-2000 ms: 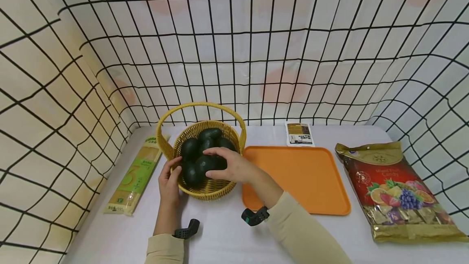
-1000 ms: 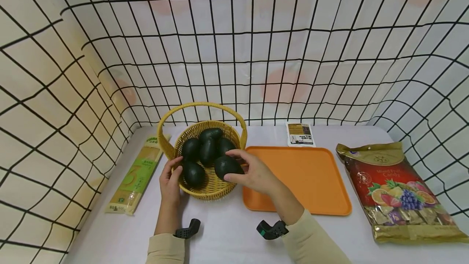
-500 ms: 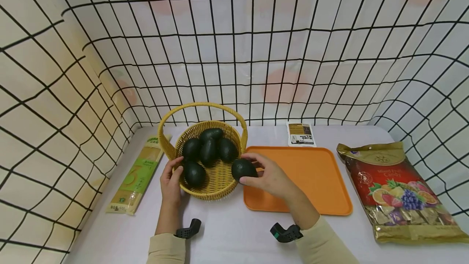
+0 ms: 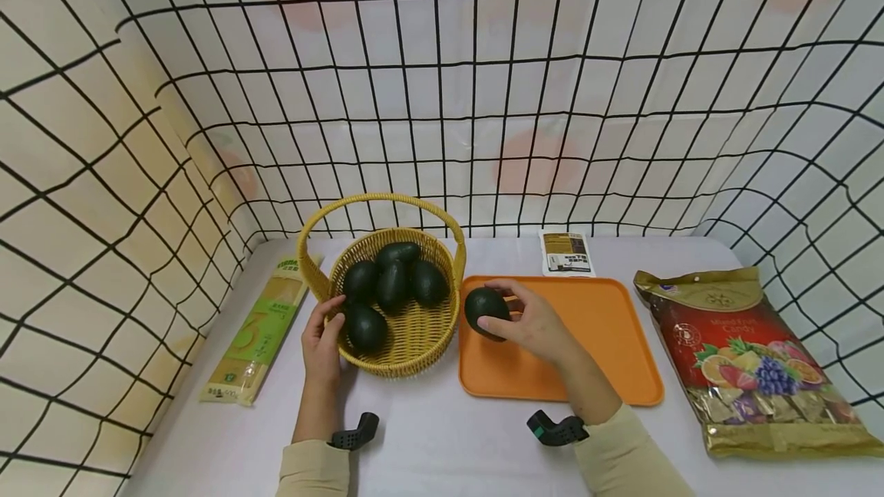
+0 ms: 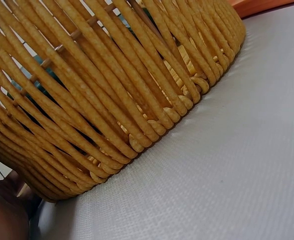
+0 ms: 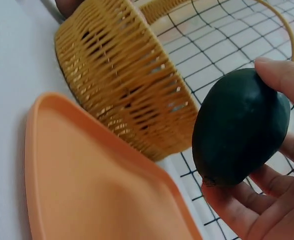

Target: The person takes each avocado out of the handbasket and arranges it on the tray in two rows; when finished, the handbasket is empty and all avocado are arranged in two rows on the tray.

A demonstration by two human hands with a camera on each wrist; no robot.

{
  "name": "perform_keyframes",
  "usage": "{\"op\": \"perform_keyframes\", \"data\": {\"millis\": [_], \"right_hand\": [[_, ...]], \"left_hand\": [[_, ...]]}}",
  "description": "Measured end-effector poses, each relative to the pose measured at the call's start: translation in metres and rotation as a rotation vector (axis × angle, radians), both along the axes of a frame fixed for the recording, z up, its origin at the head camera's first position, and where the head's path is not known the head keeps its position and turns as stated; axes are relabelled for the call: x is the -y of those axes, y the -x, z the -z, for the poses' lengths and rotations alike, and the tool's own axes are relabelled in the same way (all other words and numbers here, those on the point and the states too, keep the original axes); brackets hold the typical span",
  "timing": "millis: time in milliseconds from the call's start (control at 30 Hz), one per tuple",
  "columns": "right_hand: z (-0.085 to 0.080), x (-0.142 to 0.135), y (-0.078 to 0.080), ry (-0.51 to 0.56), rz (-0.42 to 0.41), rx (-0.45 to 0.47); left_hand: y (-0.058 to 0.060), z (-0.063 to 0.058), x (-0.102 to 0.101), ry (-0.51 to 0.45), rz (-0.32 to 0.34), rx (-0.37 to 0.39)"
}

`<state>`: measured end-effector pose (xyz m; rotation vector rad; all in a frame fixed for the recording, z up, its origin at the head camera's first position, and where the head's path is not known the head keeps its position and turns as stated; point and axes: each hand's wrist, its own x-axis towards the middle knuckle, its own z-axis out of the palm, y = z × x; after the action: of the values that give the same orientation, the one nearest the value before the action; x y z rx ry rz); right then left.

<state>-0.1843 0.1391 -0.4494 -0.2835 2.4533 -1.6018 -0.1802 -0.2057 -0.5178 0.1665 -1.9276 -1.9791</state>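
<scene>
My right hand [image 4: 535, 324] holds a dark green avocado [image 4: 486, 311] over the left part of the orange tray [image 4: 566, 359]. In the right wrist view, thumb and fingers wrap the avocado [image 6: 241, 125], which is raised above the tray's surface. Several more avocados [image 4: 392, 286] lie in the yellow wicker basket [image 4: 414, 343], whose tall handle stands upright. At the basket's left side, my left hand [image 4: 321, 343] grips the rim, fingertips over the edge. The left wrist view is mostly the basket's woven wall [image 5: 112, 90]; only a dark bit of that hand shows at lower left.
A green and clear pack of noodles [image 4: 255, 332] lies left of the basket. Behind the tray is a small white and brown packet [image 4: 565, 253]. A large red and gold candy bag [image 4: 746, 366] lies at the right. Black netting [image 4: 473, 113] closes the back and sides.
My right hand has picked an avocado out of the basket and carried it right, across the rim to above the tray. The left hand has stayed on the rim.
</scene>
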Motion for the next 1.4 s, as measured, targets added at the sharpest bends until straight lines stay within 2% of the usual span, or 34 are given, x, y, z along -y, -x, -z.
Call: {"op": "perform_keyframes", "data": {"millis": [267,567,800,900,1133,1400], "right_hand": [[0.012,-0.002,0.019,-0.052,0.113,0.046],[0.026,0.011,0.040,-0.082,0.245,0.108],[0.028,0.022,0.051,-0.006,0.292,0.187],[0.029,0.025,0.055,-0.016,0.304,0.179],[0.037,0.031,0.063,-0.140,0.343,0.117],[0.040,0.034,0.064,-0.190,0.359,0.069]], "left_hand": [[-0.002,-0.001,0.001,-0.009,0.005,-0.012],[-0.002,0.001,0.002,0.001,0.001,-0.005],[0.000,0.001,0.000,0.008,0.002,0.003],[0.000,0.001,0.000,0.010,0.000,0.008],[0.000,0.002,0.001,0.015,-0.003,0.014],[0.000,0.001,0.000,0.007,0.000,-0.003]]}}
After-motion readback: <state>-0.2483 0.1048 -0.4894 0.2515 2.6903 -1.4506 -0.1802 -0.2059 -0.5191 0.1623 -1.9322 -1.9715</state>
